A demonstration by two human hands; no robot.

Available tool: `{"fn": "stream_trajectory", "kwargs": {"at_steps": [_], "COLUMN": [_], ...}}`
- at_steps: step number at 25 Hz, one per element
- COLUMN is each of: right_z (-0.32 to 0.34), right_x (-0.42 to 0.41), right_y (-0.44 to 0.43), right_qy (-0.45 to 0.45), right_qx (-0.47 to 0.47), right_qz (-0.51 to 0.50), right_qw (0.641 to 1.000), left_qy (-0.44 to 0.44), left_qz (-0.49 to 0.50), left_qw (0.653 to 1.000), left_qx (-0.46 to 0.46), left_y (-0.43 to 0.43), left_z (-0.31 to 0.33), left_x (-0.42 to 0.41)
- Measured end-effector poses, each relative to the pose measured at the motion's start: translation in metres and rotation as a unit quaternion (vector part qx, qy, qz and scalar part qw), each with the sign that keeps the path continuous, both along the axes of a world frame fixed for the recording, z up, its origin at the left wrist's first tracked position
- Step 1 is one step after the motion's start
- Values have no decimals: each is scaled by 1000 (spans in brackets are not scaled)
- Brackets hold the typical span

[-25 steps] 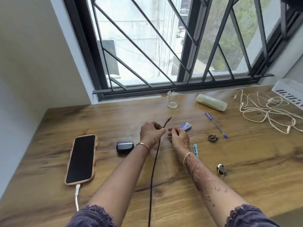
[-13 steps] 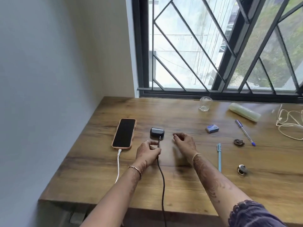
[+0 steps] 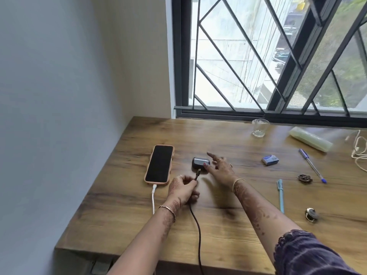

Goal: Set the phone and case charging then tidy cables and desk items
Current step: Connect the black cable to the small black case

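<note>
A phone (image 3: 159, 166) in a peach cover lies face up on the wooden desk (image 3: 228, 225), with a white cable (image 3: 153, 197) plugged into its near end. Right of it sits a dark earbud case (image 3: 199, 162). My left hand (image 3: 183, 189) pinches the plug end of a black cable (image 3: 195, 221), its tip just short of the case's near side. My right hand (image 3: 219, 167) reaches beside the case with fingers spread, thumb touching its right edge.
A drinking glass (image 3: 259, 128) stands by the window. A pale pouch (image 3: 310, 138), blue eraser (image 3: 270, 160), two pens (image 3: 311, 165) (image 3: 280, 195), a brown clip (image 3: 304, 178), a metal ring (image 3: 311, 214) and tangled white cable (image 3: 358, 149) lie to the right. A wall borders the desk's left.
My left hand carried the black plug from mid-desk to the earbud case. My right hand let go of the cable and moved to the case. The view swung left.
</note>
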State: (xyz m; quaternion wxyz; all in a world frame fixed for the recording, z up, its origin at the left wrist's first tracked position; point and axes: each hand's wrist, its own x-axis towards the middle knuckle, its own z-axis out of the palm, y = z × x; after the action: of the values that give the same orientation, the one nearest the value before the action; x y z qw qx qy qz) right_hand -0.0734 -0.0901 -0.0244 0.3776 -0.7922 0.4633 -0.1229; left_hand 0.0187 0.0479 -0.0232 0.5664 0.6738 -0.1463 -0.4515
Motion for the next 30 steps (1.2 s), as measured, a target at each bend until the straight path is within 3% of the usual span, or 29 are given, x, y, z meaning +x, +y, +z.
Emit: {"fn": "stream_trajectory", "kwargs": {"at_steps": [5,11,22,30], "right_z": [2,2,8,22], "right_x": [13,12,13,17], "right_y": [-15,-15,-15,-10], "right_qy": [77,44,16,-68], "right_qx": [-4,-1,43,111], "right_qz": [5,-22,-21,9], "right_qw": [997,999,999,991], "left_qy": [85,169,144,137], "left_qz": [45,-14,-124,-107], "left_qw": [994,984,981,984], "left_qx": [-46,-55,-24,-30], "left_y": [-12,-19,-21,-24], "left_z": [-5,-2,9,6], "left_x": [3,14,30,27]}}
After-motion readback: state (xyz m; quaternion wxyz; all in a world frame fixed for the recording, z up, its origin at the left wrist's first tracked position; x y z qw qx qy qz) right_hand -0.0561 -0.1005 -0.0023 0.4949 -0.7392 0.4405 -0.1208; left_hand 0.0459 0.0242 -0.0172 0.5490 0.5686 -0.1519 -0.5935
